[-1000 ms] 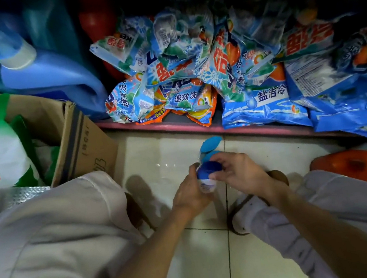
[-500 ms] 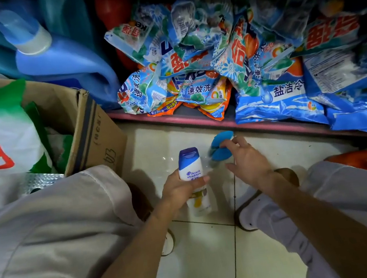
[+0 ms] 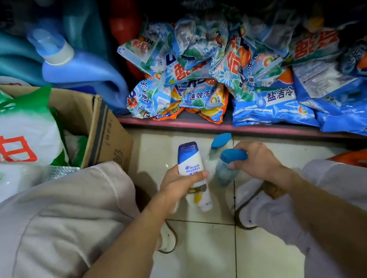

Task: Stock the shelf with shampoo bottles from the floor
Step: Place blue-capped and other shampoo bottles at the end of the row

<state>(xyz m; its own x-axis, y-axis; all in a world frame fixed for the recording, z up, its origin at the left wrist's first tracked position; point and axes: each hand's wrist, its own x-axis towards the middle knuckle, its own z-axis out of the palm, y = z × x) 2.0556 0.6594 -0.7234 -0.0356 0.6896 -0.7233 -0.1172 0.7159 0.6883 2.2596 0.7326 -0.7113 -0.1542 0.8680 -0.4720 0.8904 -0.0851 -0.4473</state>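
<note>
Your left hand gripped a white shampoo bottle; your right hand held a blue-capped bottle above the tiled floor.

**A shop with soap on the shelves**

This is a shop; a low pink shelf is packed with many bags of washing powder; big blue jugs stand beside them; a cardboard box full of more bags sits on the tiled floor.
</note>
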